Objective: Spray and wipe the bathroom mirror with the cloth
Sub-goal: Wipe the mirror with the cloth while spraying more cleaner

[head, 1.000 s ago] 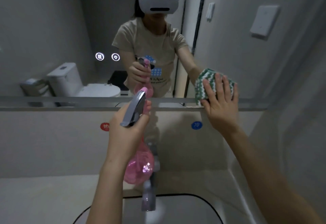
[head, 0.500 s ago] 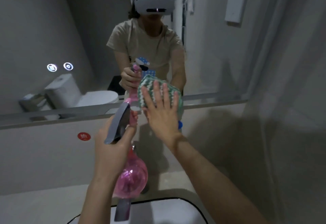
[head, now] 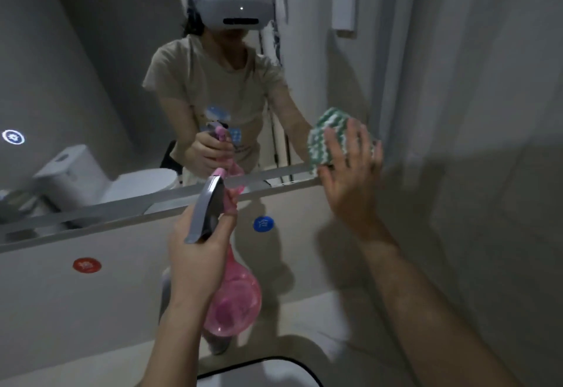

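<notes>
The right hand [head: 350,173], fingers flat on the cloth [head: 327,140], has slid back right along the mirror [head: 91,66] bottom edge, so wiping goes on, while the left hand [head: 198,252] grips the spray bottle [head: 231,304].

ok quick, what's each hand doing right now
Left hand: fingers curled round the pink spray bottle, holding it up.
Right hand: open, straight fingers pressing the green and white cloth flat on the mirror.

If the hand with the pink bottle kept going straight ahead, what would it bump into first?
Probably the mirror, near its bottom edge. The left hand aims the spray bottle forward at the glass, and nothing shows between them, though depth is hard to judge.
</notes>
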Tool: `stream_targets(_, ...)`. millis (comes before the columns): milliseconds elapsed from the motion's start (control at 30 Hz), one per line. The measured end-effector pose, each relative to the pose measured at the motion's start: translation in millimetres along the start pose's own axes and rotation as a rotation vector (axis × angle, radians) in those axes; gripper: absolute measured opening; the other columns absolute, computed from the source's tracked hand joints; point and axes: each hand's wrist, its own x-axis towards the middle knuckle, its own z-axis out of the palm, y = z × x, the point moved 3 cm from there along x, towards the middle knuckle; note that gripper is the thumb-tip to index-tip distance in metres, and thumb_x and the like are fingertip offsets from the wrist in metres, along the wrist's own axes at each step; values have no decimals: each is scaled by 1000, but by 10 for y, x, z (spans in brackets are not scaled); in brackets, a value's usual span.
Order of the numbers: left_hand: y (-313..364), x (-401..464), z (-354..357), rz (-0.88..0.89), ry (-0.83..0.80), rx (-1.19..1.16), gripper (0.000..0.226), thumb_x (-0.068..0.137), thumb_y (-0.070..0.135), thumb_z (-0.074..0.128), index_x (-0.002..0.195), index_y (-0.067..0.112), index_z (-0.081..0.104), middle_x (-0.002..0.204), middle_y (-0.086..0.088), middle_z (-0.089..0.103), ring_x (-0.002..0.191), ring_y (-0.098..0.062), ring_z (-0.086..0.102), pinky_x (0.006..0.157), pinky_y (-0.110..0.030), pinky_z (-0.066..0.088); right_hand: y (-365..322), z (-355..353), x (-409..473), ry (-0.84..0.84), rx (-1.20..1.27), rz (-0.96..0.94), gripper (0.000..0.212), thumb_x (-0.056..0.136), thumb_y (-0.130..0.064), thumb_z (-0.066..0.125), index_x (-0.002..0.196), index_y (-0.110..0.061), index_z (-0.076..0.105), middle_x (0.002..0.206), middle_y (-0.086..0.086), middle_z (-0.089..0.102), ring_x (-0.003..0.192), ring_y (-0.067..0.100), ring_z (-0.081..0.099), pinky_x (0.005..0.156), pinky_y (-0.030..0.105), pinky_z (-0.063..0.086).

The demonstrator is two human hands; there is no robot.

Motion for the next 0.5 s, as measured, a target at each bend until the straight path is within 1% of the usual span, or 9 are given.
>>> stream_targets(67,19,20,110,0,-9,-31,28,75,21,64,81,-5,60,74,-13,54,69,-18,48,65,-39,39,159,-15,-34,-18,-46,116,51,100,-41,31,143,-15,33,145,21,38,135,34,28,109,53,25)
stream_targets(100,35,22,158,-7,-22,-64,22,73,21,61,80,0,60,74,-11,54,69,-17,48,65,-38,40,173,-9,-56,-28,-58,145,52,99,-40,30,144,-14,31,145,23,38,135,34,27,108,53,25)
stream_targets(167,69,-2,219,-16,-48,-104,11,71,17,59,80,10,58,73,-9,52,68,-17,47,63,-36,39,106,2,-85,-45,-45,195,54,98,-39,32,145,-13,27,146,23,35,136,35,24,109,53,23)
stream_targets(233,79,-36,231,-12,-53,-101,7,73,13,61,77,13,55,72,-9,50,67,-18,46,62,-34,37,-28,-2,-92,-46,-5,288,56,98,-38,34,147,-13,23,148,23,32,137,35,24,110,52,23)
stream_targets(333,102,-57,127,-36,-35,-94,20,78,10,67,71,21,52,71,-9,49,67,-21,46,61,-34,36,-279,-9,-57,-25,40,442,56,99,-37,35,146,-8,26,148,24,32,135,38,31,106,52,29)
stream_targets(400,132,-54,-48,-63,5,-99,31,83,3,65,66,25,51,71,-8,47,67,-22,45,62,-35,35,-492,-5,-11,-23,59,474,56,99,-36,36,145,-7,27,147,25,33,133,40,33,104,52,31)
stream_targets(433,151,-57,-162,-64,30,-107,33,83,0,63,66,24,50,71,-8,47,67,-22,45,61,-34,34,-609,-2,7,-23,65,467,57,98,-36,37,145,-7,26,147,25,33,133,40,32,104,53,31)
stream_targets(500,181,-64,-407,-53,72,-91,27,82,-3,62,68,18,52,70,-10,47,66,-21,45,57,-30,34,-874,1,25,-19,71,424,59,98,-36,39,147,-9,22,147,25,32,134,39,30,105,54,30)
